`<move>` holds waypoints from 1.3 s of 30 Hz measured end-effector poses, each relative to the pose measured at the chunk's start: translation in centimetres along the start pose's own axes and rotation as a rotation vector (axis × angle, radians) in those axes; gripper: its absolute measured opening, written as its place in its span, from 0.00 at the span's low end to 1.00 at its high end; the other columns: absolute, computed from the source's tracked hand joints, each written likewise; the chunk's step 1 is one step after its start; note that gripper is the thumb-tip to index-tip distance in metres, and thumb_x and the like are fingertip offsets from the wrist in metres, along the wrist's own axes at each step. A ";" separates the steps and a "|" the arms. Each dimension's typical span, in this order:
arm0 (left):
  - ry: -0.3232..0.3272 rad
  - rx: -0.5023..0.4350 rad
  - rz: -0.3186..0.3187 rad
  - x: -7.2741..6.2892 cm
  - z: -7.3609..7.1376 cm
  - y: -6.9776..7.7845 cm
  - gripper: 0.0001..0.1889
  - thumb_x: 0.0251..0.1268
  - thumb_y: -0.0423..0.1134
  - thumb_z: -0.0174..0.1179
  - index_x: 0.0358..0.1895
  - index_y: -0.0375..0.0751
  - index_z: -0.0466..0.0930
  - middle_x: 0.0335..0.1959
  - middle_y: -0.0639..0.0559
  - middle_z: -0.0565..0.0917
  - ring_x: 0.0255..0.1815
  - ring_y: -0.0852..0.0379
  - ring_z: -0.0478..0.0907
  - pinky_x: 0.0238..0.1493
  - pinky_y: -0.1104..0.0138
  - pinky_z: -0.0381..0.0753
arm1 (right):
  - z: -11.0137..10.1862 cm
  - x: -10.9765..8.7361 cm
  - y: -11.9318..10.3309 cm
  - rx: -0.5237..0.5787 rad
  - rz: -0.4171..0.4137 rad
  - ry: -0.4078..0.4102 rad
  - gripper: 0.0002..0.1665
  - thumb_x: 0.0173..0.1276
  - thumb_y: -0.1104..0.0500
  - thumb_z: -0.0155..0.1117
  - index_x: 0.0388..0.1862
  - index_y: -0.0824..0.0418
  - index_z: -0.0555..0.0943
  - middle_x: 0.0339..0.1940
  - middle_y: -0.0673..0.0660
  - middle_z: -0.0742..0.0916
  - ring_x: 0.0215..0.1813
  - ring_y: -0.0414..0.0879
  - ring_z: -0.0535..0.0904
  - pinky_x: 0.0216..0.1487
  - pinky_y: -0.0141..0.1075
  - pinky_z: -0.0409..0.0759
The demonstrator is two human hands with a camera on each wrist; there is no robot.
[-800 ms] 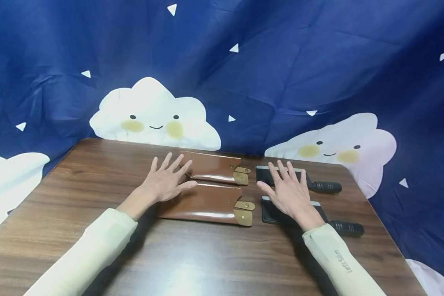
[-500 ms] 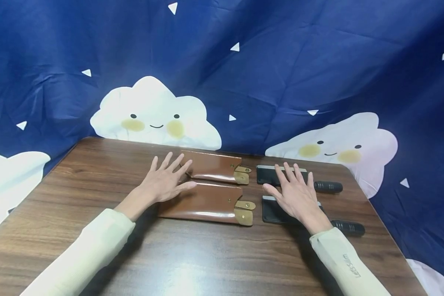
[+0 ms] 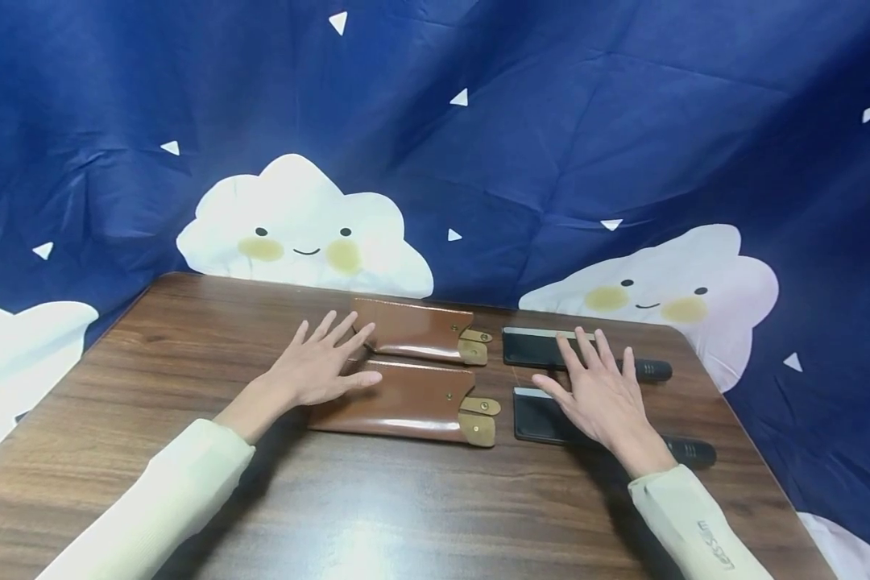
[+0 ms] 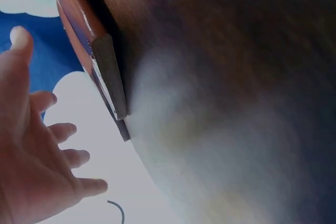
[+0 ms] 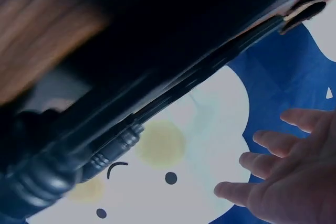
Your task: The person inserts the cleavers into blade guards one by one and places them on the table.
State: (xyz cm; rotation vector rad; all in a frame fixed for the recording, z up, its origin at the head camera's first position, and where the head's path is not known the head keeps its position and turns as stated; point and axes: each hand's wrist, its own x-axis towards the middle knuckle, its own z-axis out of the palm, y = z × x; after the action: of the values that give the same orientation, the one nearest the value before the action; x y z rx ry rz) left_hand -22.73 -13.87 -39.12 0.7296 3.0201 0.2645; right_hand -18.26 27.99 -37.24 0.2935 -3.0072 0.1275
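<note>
Two glossy brown leather sheaths lie side by side in the head view, a far sheath [image 3: 413,329] and a near sheath [image 3: 399,403], each with tan snap tabs on the right. To their right are two cleavers with black blades, pale upper edges and black handles: a far cleaver [image 3: 532,350] and a near cleaver [image 3: 538,417]. My left hand [image 3: 315,367] is spread at the left ends of the sheaths, holding nothing. Fingers spread, my right hand [image 3: 603,396] hovers over the cleavers and hides parts of them. Both wrist views show the hands holding nothing.
The brown wooden table [image 3: 406,507] has rounded far corners. Behind it hangs a dark blue cloth [image 3: 522,153] printed with white clouds and small triangles.
My right hand has moved to the right, from the middle of the cleaver blades toward their handles. The left hand has drawn back slightly to the left. Sheaths and cleavers have stayed put.
</note>
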 end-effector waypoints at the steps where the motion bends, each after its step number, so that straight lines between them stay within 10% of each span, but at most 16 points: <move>1: -0.008 -0.017 0.006 -0.1 0.0 0.0 0.48 0.66 0.77 0.43 0.83 0.55 0.48 0.83 0.45 0.48 0.82 0.36 0.39 0.73 0.35 0.40 | 0.0 -0.1 0.2 0.000 -0.003 0.002 0.54 0.74 0.24 0.41 0.82 0.62 0.58 0.81 0.70 0.58 0.81 0.69 0.44 0.71 0.71 0.35; 23: 0.035 -0.081 0.159 -0.4 0.1 -0.3 0.47 0.64 0.76 0.50 0.78 0.48 0.64 0.79 0.42 0.61 0.79 0.37 0.53 0.72 0.37 0.55 | -1.1 -3.5 6.8 0.260 -0.041 -0.090 0.51 0.70 0.35 0.63 0.78 0.66 0.63 0.78 0.73 0.61 0.76 0.75 0.54 0.65 0.73 0.54; 39: -0.070 -0.088 0.106 -0.4 0.1 -0.5 0.51 0.60 0.75 0.56 0.79 0.45 0.62 0.78 0.39 0.62 0.77 0.33 0.57 0.71 0.37 0.56 | -0.8 -5.2 10.6 0.386 -0.005 -0.169 0.48 0.62 0.41 0.75 0.71 0.69 0.70 0.66 0.73 0.76 0.65 0.73 0.72 0.58 0.66 0.70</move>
State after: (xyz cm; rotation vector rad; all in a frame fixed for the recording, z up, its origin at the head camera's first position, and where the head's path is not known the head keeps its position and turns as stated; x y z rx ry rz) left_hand -22.54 -14.46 -39.32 0.8736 2.8876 0.3630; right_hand -15.15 39.40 -37.88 0.3620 -3.1273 0.7213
